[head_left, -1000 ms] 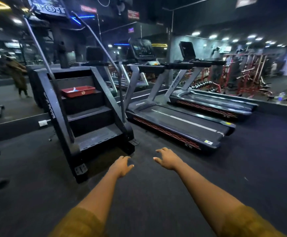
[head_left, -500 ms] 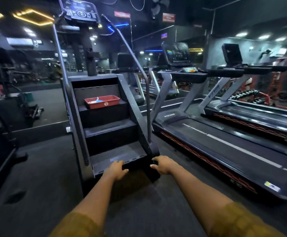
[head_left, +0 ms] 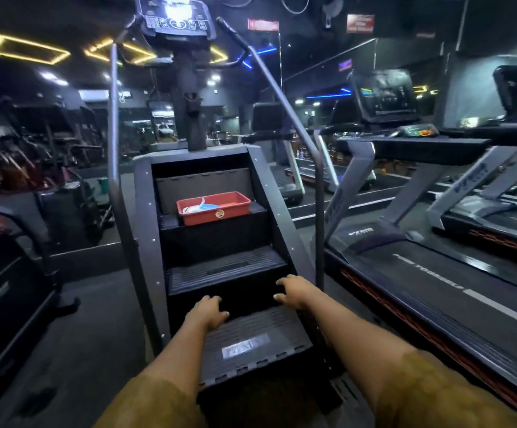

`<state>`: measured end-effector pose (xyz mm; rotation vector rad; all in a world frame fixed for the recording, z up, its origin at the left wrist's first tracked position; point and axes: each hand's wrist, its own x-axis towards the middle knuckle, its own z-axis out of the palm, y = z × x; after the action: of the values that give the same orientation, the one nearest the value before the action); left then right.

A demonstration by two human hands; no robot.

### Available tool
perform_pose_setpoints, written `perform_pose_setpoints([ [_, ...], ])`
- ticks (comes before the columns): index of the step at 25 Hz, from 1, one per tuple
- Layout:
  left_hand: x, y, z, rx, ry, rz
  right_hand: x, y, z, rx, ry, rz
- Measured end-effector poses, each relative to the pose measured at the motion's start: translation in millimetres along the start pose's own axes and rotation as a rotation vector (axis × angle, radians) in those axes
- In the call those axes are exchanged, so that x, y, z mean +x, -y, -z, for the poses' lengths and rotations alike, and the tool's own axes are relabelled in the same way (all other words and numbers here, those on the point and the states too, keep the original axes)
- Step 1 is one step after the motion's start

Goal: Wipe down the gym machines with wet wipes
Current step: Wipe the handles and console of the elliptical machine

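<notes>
**Left hand** (head_left: 207, 313). Stretched forward, fingers loosely bent, grasping nothing. It hangs over the back edge of the lowest step (head_left: 266, 329); whether it touches the tread cannot be told.

**Right hand** (head_left: 294, 293). Just beside the left and a little farther forward. Fingers are relaxed and likewise empty, in front of the dark riser under the second step.

**Stair-climber** (head_left: 220, 270). Black, directly ahead of both hands, with ribbed treads. The lowest step carries a pale label plate, nearer the wearer than either hand. Grey handrails (head_left: 113, 118) rise outside each hand toward a lit console (head_left: 175, 20) high above them.

**Red tray** (head_left: 220, 217). On the third step up, well beyond the fingertips, above and between the two hands. It holds a white-and-blue packet (head_left: 200, 208), possibly the wet wipes; blur prevents a firm reading.

**Treadmill** (head_left: 436, 288). To the right of the right hand. Black belt with a white line and red-patterned side trim. A second treadmill (head_left: 497, 217) stands farther right.

**Surface.** Floor (head_left: 75, 335), dark and matte, spreading left of the left hand and under both forearms.

**Room.** Dim gym. Yellow outline ceiling lights (head_left: 25, 50) and blue strips sit far above the hands. Blurred equipment stands well off to the left.

**Sleeves** (head_left: 158, 403). Mustard-coloured, at the lower edge behind both wrists.
</notes>
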<state>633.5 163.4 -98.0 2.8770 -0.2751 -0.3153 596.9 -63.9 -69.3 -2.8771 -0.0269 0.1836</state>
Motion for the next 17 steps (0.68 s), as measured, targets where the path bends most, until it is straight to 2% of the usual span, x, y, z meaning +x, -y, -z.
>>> perform_pose_setpoints([
  [8, 192.3, 19.1, 39.1, -0.054, 0.008, 0.110, 226.4, -0.9, 40.5, 0.020, 0.000, 0.147],
  [17, 407.6, 75.0, 101.6, -0.101, -0.065, 0.108, 470.8, 39.9, 70.5, 0.052, -0.028, 0.206],
])
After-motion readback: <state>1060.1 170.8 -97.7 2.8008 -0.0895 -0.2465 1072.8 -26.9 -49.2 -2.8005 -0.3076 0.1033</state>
